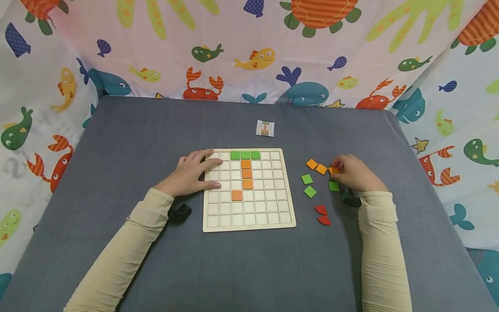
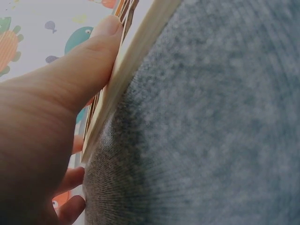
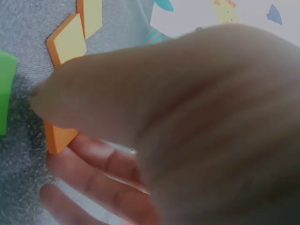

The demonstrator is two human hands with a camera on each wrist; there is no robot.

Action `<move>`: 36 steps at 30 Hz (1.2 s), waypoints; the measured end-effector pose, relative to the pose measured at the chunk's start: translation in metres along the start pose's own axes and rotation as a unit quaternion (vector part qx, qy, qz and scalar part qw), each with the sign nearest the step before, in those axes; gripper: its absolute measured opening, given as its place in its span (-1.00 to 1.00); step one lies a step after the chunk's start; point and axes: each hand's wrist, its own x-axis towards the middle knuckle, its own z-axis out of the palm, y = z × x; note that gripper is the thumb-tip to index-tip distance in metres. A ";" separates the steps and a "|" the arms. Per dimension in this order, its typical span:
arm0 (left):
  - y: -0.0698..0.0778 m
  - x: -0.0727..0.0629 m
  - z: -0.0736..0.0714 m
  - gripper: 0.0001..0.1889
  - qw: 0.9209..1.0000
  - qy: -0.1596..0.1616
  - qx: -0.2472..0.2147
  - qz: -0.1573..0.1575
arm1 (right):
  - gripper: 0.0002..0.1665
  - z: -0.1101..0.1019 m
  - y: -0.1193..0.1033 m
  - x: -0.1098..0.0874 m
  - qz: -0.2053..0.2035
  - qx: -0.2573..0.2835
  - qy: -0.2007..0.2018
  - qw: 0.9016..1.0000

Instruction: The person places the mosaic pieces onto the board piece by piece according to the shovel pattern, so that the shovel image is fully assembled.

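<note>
My left hand (image 1: 189,173) rests on the left edge of a wooden grid board (image 1: 273,195), thumb and fingertips lying over its border squares. In the left wrist view the thumb (image 2: 101,51) lies on top of the board's edge. Three green square tiles (image 1: 245,155) line the board's top row. Below them run orange square tiles (image 1: 247,173) in a column, with one more orange tile (image 1: 237,195) lower and to the left. Right of the board, my right hand (image 1: 356,174) pinches a loose orange tile (image 3: 58,138) between thumb and fingers, low over the cloth.
Beside the right hand lie two orange tiles (image 1: 321,169) and three green tiles (image 1: 309,191). Two red quarter-round pieces (image 1: 321,209) are nearer me. Behind the board sits a small printed card (image 1: 265,128). Patterned curtains (image 1: 249,78) border the grey table (image 1: 249,277).
</note>
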 end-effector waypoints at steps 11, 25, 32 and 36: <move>-0.005 -0.007 -0.003 -0.25 1.000 0.007 0.004 -0.010 | -0.41 -0.010 -0.039 0.005 -0.038 0.084 0.040 0.995; -0.003 -0.002 -0.003 -0.25 1.000 -0.005 0.000 -0.005 | -0.48 0.001 -0.103 -0.006 -0.181 0.101 0.100 0.973; -0.004 -0.001 -0.001 -0.26 1.000 -0.008 -0.002 -0.005 | -0.56 0.026 -0.134 -0.001 -0.286 0.094 0.068 0.951; -0.004 -0.001 -0.001 -0.26 1.000 -0.005 -0.003 -0.006 | -0.54 0.045 -0.147 0.005 -0.313 0.089 0.040 0.945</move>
